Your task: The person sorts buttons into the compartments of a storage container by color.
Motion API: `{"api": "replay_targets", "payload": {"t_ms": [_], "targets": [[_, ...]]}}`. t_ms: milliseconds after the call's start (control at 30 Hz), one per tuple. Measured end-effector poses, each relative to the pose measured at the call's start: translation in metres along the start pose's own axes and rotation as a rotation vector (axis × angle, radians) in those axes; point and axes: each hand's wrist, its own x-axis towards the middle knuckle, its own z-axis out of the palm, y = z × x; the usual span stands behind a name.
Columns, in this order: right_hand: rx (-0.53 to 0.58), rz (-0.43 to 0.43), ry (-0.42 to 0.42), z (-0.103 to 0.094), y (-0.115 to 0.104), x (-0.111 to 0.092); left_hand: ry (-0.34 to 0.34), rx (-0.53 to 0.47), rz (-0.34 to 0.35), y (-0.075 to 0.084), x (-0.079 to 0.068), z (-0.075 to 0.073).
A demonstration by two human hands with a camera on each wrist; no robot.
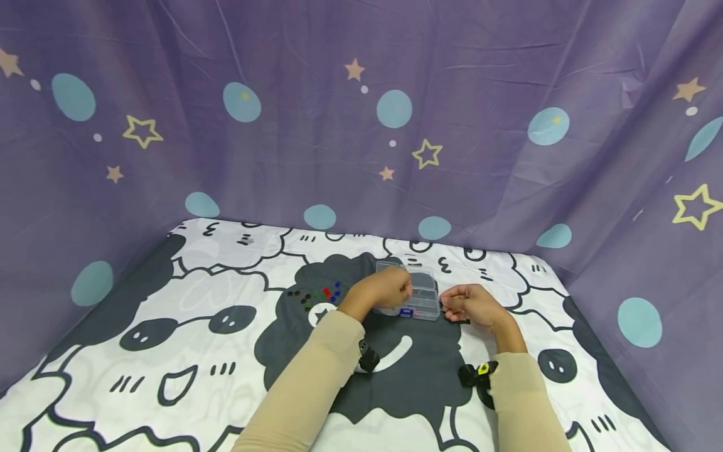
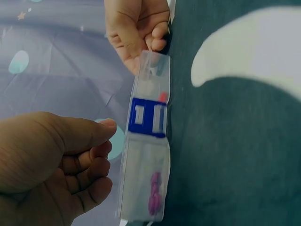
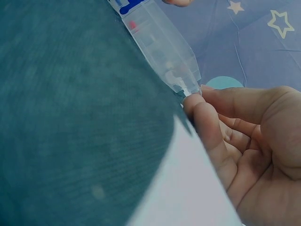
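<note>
A clear plastic compartment box (image 1: 427, 294) with a blue latch (image 2: 146, 117) on its front lies on the dark patch of the cloth. Through its wall show purple pieces (image 2: 154, 193) and a small red piece (image 3: 133, 24). My left hand (image 1: 390, 287) is over the box, fingers bent downward; in the left wrist view its thumb reaches toward the latch, apart from it. I cannot tell whether its fingertips pinch something small. At the box's right end, my right hand (image 1: 471, 306) pinches the corner between thumb and forefinger (image 3: 207, 120).
Left of the box, several small beads lie in loose groups: brown (image 1: 297, 293), green (image 1: 308, 301), red (image 1: 327, 293) and blue (image 1: 337, 292). A purple curtain (image 1: 316, 157) with stars and dots hangs behind the cartoon-print cloth (image 1: 214, 351).
</note>
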Motion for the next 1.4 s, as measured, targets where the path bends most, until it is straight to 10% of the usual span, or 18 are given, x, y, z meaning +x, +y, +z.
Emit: {"api": "replay_targets", "payload": {"t_ms": [1400], "targets": [[0.0, 0.004, -0.001, 0.002, -0.002, -0.002, 0.05, 0.034, -0.251, -0.095, -0.082, -0.05]]}}
